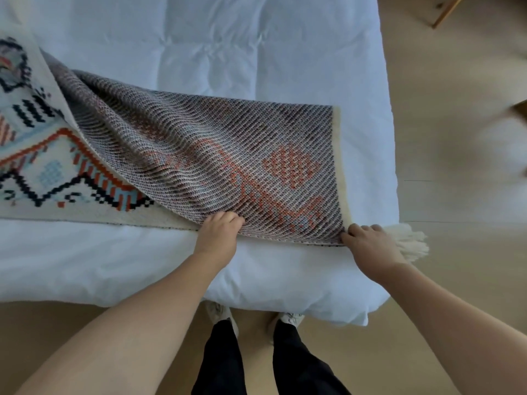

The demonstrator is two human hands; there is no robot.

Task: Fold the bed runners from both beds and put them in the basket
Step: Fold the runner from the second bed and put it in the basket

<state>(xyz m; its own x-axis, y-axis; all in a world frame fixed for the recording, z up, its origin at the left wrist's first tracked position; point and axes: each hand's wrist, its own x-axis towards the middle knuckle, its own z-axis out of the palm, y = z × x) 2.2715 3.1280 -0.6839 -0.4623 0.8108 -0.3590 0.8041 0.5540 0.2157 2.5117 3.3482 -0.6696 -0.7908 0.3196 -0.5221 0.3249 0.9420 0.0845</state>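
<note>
A woven bed runner (199,155) lies across the white bed (256,52). Its patterned cream face with orange, black and blue motifs shows at the left. Its right end is turned over, so the grey striped underside faces up. My left hand (219,235) pinches the near edge of the turned part around its middle. My right hand (368,243) grips the near right corner, beside a cream tassel (413,240) that hangs over the bed's side. No basket is in view.
The bed's near edge and right corner are just in front of my feet (253,317). Tan wooden floor (456,166) runs along the right side. A piece of wooden furniture (445,10) shows at the top right.
</note>
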